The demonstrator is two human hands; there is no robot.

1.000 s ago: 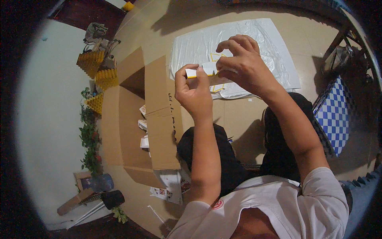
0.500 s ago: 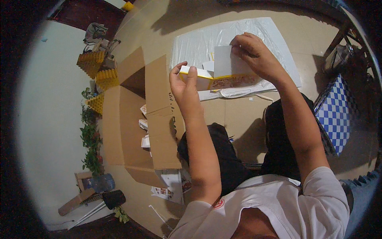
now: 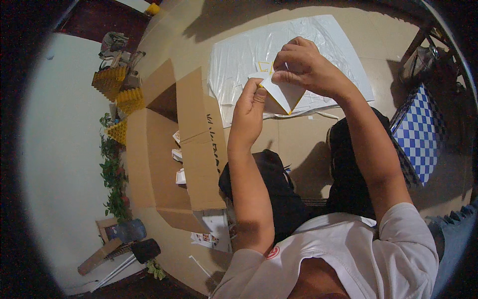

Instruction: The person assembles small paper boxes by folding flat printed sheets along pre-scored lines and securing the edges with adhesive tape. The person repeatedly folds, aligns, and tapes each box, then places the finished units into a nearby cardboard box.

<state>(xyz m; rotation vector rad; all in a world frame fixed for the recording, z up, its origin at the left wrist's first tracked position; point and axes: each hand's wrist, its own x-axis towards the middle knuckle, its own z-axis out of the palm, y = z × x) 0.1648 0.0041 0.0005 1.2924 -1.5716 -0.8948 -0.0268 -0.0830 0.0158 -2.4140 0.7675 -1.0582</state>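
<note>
Between my two hands is a white paper carton with yellow edges (image 3: pixel 285 95), partly folded, its printed side turned out of sight. My left hand (image 3: pixel 248 112) grips its left edge, with the thumb on the near side. At the top, my right hand (image 3: pixel 311 70) pinches a panel between thumb and curled fingers. Behind the carton lies a white board wrapped in clear plastic (image 3: pixel 343 55), with more white and yellow card pieces (image 3: pixel 264 66) on it, partly hidden by my hands.
To my left a large brown cardboard box (image 3: pixel 196 104) stands with its flaps up, several small white cartons (image 3: pixel 180 176) inside. On the right is a blue and white checked item (image 3: pixel 419 142). Plants (image 3: pixel 113 174) and yellow trays (image 3: pixel 109 82) line the wall.
The carton has gone from a spread, bent strip with its print showing to a more folded, angled shape. My right hand has moved left, closer to my left hand.
</note>
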